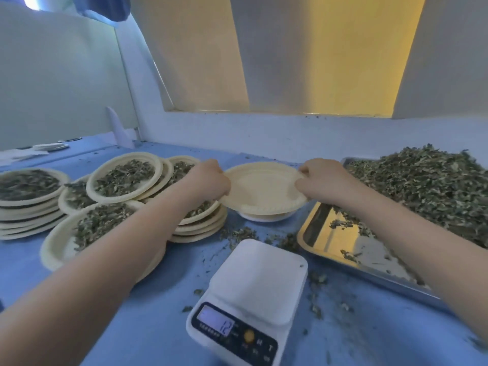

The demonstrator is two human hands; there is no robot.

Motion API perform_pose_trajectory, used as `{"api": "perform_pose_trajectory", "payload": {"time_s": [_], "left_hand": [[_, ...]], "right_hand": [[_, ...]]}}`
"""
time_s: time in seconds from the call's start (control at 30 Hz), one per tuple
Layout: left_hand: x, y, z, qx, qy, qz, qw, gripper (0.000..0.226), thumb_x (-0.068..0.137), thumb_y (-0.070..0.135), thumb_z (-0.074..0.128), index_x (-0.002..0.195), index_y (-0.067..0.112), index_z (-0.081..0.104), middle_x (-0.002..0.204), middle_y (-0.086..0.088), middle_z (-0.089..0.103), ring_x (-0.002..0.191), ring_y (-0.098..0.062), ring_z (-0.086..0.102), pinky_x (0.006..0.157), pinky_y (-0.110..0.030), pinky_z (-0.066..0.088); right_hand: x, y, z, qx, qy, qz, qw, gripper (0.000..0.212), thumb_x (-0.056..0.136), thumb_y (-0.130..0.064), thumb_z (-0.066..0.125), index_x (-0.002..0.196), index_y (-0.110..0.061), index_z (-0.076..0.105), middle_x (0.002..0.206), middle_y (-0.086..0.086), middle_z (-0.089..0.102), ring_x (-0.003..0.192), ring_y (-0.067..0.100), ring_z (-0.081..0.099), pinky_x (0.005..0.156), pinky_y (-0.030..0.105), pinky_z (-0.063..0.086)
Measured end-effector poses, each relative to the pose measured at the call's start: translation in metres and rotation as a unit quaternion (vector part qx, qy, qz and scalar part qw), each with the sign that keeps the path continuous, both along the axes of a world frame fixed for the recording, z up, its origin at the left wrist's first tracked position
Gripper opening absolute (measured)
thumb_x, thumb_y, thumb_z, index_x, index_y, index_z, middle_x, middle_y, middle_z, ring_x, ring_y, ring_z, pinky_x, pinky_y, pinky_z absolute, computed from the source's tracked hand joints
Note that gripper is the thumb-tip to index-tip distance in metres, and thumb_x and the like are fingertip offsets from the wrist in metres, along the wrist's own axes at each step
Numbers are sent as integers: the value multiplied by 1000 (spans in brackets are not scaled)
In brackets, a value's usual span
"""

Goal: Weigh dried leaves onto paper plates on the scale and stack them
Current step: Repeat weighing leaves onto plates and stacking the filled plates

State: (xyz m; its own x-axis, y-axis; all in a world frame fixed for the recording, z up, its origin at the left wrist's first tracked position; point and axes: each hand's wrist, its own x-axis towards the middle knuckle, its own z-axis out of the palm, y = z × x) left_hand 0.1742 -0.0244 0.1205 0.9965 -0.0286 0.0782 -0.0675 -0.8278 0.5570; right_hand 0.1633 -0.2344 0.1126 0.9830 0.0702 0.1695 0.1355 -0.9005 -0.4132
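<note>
Both hands are on one empty paper plate [262, 184], lifted a little above a small stack of bare plates [264, 216] toward the table's far edge. The left hand [208, 180] grips the plate's left rim with curled fingers; the right hand [320, 180] pinches the right rim. The plate tilts slightly toward the person. The white scale [253, 294] sits at the near edge with nothing on its platform, its display lit. Along the right edge a metal tray [330, 249] carries a heap of dried leaves [427, 188], with crumbs scattered on the blue table [158, 326] around it. On the left side stand stacks of filled plates [126, 178], leaning over one another.
</note>
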Motion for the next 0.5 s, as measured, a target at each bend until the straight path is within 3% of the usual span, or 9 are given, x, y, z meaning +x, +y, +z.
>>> {"api": "perform_pose_trajectory", "payload": {"time_s": [0.07, 0.17, 0.23, 0.3, 0.37, 0.5], "left_hand": [[-24, 9, -21, -39, 19, -12, 999, 19, 79, -2, 55, 97, -4, 60, 86, -13, 51, 74, -22, 44, 66, -30, 34], [-51, 14, -55, -82, 63, -14, 995, 16, 75, -2, 55, 90, 2, 58, 85, -14, 53, 74, -23, 47, 67, -30, 35], [-59, 15, -73, -96, 83, -11, 992, 25, 76, -2, 54, 101, 1, 58, 95, -15, 58, 77, -22, 50, 65, -29, 37], [-63, 15, -86, -120, 78, 4, 990, 41, 78, -2, 55, 119, 3, 55, 111, -12, 58, 92, -25, 55, 72, -31, 44], [-66, 16, -95, -135, 74, 13, 988, 49, 80, -2, 55, 128, 7, 49, 114, -6, 52, 104, -26, 53, 80, -34, 47], [-65, 16, -107, -114, 77, 8, 990, 52, 83, 4, 53, 134, 11, 41, 114, -5, 52, 107, -24, 51, 86, -35, 47]], "right_hand": [[-23, 1, -19, -22, 10, 13, 1000, 31, 87, -15, 47, 104, 5, 62, 81, 20, 61, 54, 19, 41, 48, 26, 27], [-45, 4, -50, -52, 20, 13, 998, 28, 84, -19, 49, 102, -4, 64, 95, 15, 66, 86, 27, 60, 68, 33, 46], [-51, 6, -67, -64, 41, 14, 997, 27, 84, -20, 48, 100, -4, 63, 94, 13, 64, 88, 29, 60, 68, 34, 46], [-51, 7, -82, -64, 50, 15, 997, 23, 82, -19, 47, 92, -2, 60, 87, 15, 62, 82, 30, 60, 61, 33, 39], [-51, 9, -92, -61, 47, 13, 997, 20, 82, -19, 47, 90, -3, 57, 86, 13, 59, 81, 31, 58, 61, 33, 40], [-49, 11, -101, -91, 38, 13, 995, 45, 89, -22, 47, 132, -11, 42, 122, 13, 48, 108, 29, 50, 86, 40, 47]]}}
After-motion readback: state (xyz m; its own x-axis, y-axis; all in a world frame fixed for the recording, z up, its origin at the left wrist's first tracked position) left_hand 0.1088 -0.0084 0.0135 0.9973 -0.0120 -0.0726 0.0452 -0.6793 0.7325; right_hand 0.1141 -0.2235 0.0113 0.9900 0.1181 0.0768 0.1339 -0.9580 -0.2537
